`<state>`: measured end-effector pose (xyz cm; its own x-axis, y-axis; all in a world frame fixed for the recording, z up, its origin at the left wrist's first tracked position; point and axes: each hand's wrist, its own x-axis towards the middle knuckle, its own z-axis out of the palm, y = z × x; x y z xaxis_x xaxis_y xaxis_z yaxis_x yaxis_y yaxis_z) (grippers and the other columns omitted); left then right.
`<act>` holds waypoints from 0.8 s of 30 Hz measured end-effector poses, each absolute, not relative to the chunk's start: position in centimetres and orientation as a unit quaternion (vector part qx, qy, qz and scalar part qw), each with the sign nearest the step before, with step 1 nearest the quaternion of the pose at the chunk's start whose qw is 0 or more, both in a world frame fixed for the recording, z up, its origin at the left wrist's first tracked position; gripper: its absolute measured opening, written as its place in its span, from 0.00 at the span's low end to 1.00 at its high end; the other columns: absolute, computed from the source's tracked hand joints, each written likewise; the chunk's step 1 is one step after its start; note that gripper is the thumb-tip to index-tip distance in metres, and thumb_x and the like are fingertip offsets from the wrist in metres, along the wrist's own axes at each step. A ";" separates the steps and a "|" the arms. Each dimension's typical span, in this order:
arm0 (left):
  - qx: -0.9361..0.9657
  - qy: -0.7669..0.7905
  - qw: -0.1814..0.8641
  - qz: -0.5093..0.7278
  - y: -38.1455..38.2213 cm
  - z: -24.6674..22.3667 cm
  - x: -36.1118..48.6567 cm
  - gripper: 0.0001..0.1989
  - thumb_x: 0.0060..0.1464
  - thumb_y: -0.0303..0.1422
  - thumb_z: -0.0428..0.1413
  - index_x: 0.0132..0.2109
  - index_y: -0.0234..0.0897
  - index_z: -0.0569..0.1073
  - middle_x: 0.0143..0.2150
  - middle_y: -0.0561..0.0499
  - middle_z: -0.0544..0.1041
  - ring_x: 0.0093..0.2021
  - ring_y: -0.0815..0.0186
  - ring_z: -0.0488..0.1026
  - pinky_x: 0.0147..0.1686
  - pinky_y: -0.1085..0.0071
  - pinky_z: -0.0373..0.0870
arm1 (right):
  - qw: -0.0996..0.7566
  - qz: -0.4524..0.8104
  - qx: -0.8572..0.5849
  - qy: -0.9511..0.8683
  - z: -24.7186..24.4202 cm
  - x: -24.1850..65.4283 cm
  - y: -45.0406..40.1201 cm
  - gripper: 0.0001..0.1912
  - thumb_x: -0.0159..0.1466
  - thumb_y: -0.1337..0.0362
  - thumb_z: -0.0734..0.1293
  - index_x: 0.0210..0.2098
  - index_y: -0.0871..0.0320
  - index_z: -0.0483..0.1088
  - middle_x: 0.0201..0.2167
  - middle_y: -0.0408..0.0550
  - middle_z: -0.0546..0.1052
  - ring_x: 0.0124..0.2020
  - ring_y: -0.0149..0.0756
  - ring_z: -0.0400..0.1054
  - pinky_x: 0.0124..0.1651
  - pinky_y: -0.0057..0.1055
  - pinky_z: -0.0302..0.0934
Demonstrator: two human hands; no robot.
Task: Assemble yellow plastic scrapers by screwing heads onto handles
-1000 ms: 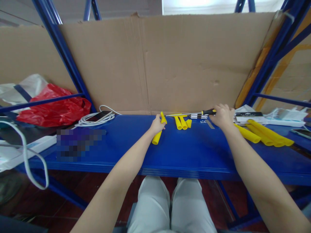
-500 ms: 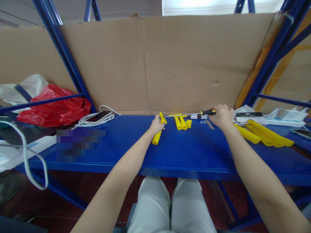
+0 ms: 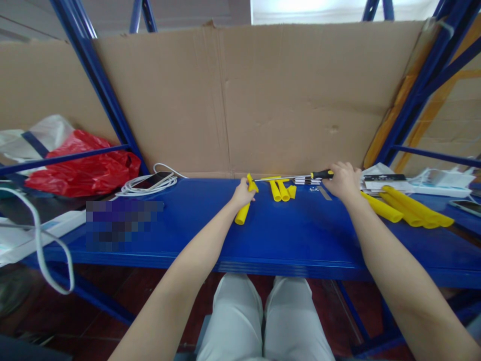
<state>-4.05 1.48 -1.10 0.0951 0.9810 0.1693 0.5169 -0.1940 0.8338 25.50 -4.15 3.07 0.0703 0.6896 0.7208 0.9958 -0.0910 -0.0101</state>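
A yellow plastic tube (image 3: 242, 214) with a short angled fitting at its top is gripped in my left hand (image 3: 241, 193), fingers wrapped round it. My right hand (image 3: 343, 181) is closed at the end of a black-and-yellow screwdriver (image 3: 319, 174). Its long thin shaft points left, with the tip at the fitting beside my left fingers. Between the hands lies a yellow piece with several tube ends (image 3: 281, 191), partly behind the shaft. Small bright screws (image 3: 314, 189) and a flat grey metal strip (image 3: 324, 193) lie close to my right hand.
Several yellow tubes (image 3: 417, 208) lie to the right, before a white power strip (image 3: 439, 190) and a phone (image 3: 466, 206). Left are a coiled white cable (image 3: 131, 189) and a red plastic bag (image 3: 86, 165). Cardboard (image 3: 285, 100) stands behind the blue tabletop (image 3: 293, 235).
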 end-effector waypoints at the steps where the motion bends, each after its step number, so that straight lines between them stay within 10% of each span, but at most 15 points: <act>1: 0.674 0.555 0.306 0.380 1.5 -1.1 -4.1 0.16 0.58 0.23 0.53 0.51 0.37 0.58 0.45 0.46 0.76 0.24 0.73 0.76 0.19 0.80 0.67 | 0.267 -0.284 -0.681 -0.620 3.1 25.5 -4.1 0.13 0.55 0.65 0.61 0.38 0.58 0.73 0.37 0.56 0.73 0.43 0.49 0.59 0.40 0.39 0.48; 24: 0.661 0.566 0.309 0.383 1.3 -1.0 -4.0 0.15 0.59 0.24 0.53 0.50 0.36 0.58 0.50 0.43 0.74 0.23 0.75 0.74 0.18 0.80 0.66 | 0.146 -0.125 -0.734 -0.651 3.3 25.4 -4.1 0.14 0.53 0.63 0.64 0.37 0.54 0.77 0.29 0.52 0.78 0.34 0.45 0.72 0.32 0.33 0.58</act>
<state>-3.96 1.29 -0.99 0.0663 0.9855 0.1560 0.5122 -0.1678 0.8424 25.37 -4.15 3.30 0.1201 0.9198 0.3734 0.9927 -0.1088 -0.0513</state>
